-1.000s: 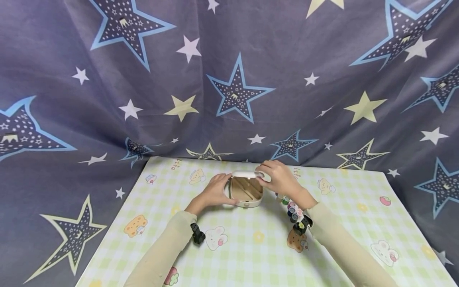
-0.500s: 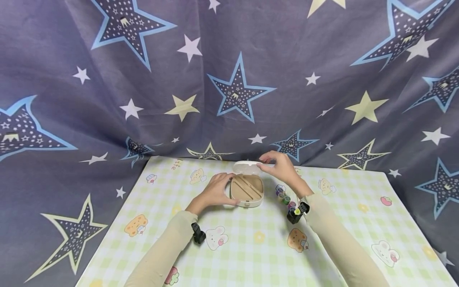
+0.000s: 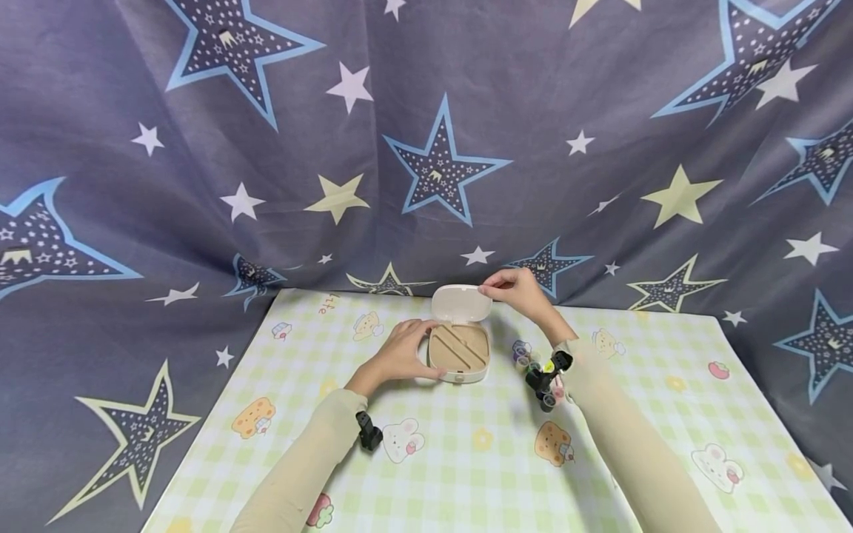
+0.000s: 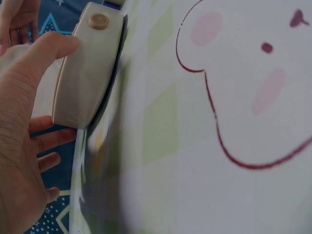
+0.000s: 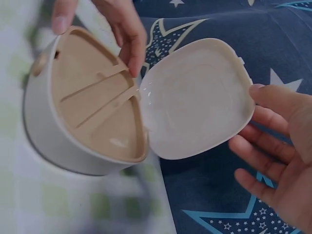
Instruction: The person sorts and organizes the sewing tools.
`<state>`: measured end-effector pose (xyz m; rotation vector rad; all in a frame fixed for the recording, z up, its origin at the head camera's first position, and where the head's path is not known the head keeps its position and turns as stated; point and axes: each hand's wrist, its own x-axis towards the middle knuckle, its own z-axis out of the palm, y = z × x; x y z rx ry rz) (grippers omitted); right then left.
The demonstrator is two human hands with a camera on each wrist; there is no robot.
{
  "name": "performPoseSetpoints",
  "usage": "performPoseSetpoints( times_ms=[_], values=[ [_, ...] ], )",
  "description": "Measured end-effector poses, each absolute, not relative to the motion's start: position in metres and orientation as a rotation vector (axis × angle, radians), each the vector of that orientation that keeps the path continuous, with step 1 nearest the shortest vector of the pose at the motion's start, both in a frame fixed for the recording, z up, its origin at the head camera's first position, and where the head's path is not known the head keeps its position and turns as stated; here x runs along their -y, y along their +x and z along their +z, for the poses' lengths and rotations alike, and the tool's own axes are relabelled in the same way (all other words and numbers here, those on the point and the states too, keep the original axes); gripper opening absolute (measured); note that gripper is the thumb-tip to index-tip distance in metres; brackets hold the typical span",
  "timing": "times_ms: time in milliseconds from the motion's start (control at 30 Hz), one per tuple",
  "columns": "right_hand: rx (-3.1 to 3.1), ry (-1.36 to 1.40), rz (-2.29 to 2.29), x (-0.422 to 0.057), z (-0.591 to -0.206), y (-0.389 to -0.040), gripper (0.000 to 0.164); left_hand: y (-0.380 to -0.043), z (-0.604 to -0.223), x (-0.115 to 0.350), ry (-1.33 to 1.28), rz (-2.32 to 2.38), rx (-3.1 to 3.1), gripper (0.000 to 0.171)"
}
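Observation:
A small white box [image 3: 458,377] with rounded corners stands on the table, its hinged lid [image 3: 461,302] raised upright at the back. Inside is a beige insert [image 5: 114,129] with compartments and two slanting ridges; all of it looks bare. My left hand [image 3: 400,354] holds the box by its left side, thumb at the front near a round beige button [image 4: 98,21], fingers reaching round to the back. With thumb and fingertips, my right hand [image 3: 523,292] pinches the lid's free edge at its right corner; the other fingers spread behind it in the right wrist view.
Right of the box sits a cluster of small coloured pots [image 3: 523,354], partly hidden by the right wrist camera [image 3: 548,372]. A checked cloth with cartoon prints covers the table [image 3: 453,481]. Close behind the lid hangs a star-patterned curtain [image 3: 426,252].
The lid has swung up and back from nearly closed over the box to upright, with the right hand rising along with it. My left hand has stayed on the box's side.

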<state>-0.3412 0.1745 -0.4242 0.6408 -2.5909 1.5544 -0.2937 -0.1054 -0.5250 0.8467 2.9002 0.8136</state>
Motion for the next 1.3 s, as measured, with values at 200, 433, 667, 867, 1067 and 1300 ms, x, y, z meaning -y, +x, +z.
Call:
performPoseSetpoints(
  times_ms=[200, 433, 667, 867, 1067, 1300],
  values=[
    [2.653, 0.451, 1.750, -0.179, -0.429, -0.357, 0.031, -0.294, -0.524, 0.105, 0.835, 0.826, -2.893, 0.103],
    [2.735, 0.181, 1.827, -0.177, -0.428, -0.363, 0.041, -0.295, -0.522, 0.105, 0.804, 0.838, -2.878, 0.101],
    [2.724, -0.013, 1.933, -0.176, -0.433, -0.365, 0.050, -0.296, -0.522, 0.104, 0.816, 0.838, -2.876, 0.101],
    [2.684, -0.094, 1.976, -0.175, -0.439, -0.367, 0.052, -0.298, -0.523, 0.104, 0.843, 0.822, -2.874, 0.101],
    [2.646, -0.146, 2.006, -0.172, -0.444, -0.368, 0.050, -0.302, -0.524, 0.105, 0.912, 0.754, -2.899, 0.100],
    [2.715, -0.174, 1.986, -0.171, -0.450, -0.367, 0.054, -0.305, -0.525, 0.105, 0.951, 0.669, -2.939, 0.102]
  ],
)
